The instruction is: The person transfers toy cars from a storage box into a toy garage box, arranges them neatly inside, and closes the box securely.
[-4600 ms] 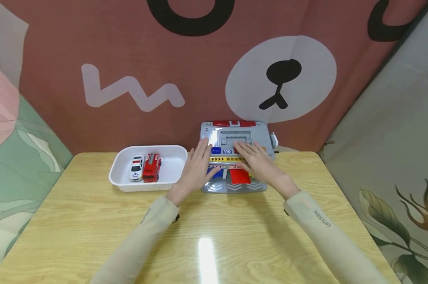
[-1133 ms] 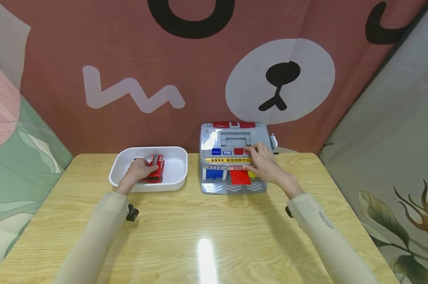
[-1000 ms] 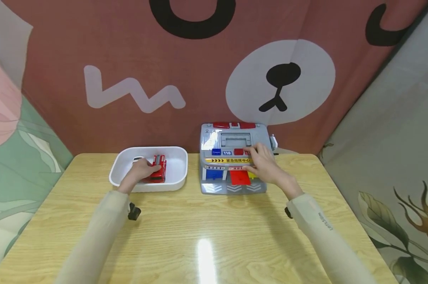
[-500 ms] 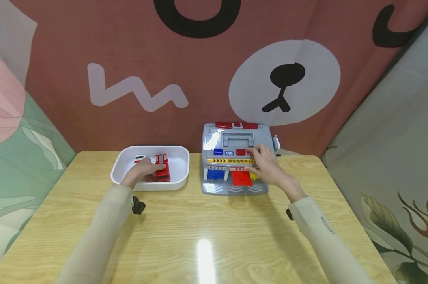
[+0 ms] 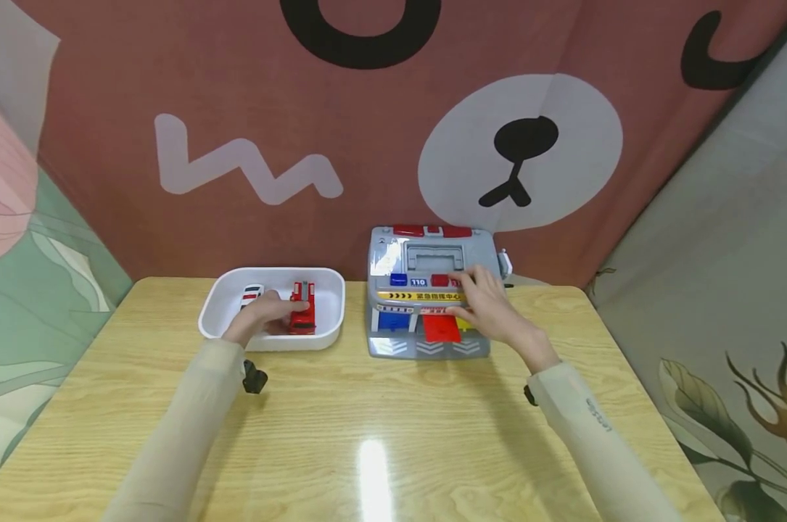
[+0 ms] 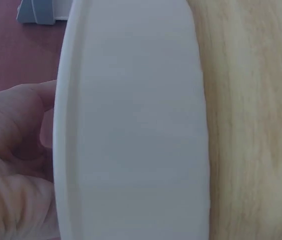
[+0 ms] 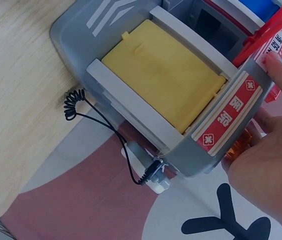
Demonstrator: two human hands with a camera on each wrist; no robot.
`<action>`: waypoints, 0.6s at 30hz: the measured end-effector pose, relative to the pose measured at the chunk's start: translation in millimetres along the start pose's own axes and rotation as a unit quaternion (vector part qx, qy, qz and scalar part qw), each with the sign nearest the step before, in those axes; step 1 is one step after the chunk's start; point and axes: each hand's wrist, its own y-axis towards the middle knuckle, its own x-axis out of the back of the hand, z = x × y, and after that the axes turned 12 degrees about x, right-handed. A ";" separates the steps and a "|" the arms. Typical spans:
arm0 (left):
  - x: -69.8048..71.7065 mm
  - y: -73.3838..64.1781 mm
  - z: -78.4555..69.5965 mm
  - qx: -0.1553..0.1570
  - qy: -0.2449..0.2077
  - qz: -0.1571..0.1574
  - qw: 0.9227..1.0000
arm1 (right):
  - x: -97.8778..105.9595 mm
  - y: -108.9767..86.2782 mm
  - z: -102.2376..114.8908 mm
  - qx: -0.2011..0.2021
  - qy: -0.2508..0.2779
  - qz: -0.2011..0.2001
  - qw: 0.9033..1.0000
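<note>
In the head view my left hand reaches into a white plastic tub. Its thumb lies across a red toy fire truck, with the other fingers bent down along the truck's left side. A white toy police car is partly covered by this hand. The left wrist view has the tub wall hiding the fingertips. My right hand grips the front roof edge of a grey toy rescue station, thumb at the sign below, fingers by the red button on top. The station's red door is swung up and out.
A yellow door on the station is shut, and so is a blue one. A small toy handset with a coiled black cord hangs on its side. Tub and station stand at the back of the wooden table, against a patterned cloth.
My left hand has left the station for the tub, and the fire truck has shifted right, away from the police car. My right hand now grips the roof edge, holding still lately.
</note>
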 end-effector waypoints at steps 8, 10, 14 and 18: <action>3.3 4.3 5.1 0.006 -0.048 0.005 0.999 | -0.4 2.3 0.0 0.006 0.003 -0.003 1.000; 4.5 5.2 6.4 0.007 -0.056 0.005 0.998 | -0.3 2.3 0.0 0.009 0.002 -0.007 1.000; 6.5 6.8 8.0 0.019 -0.086 0.017 0.996 | -0.8 1.4 -0.3 0.009 0.001 -0.008 1.000; 7.9 6.4 7.9 0.037 -0.158 0.037 0.986 | -0.8 0.8 -1.4 0.007 0.003 -0.009 1.000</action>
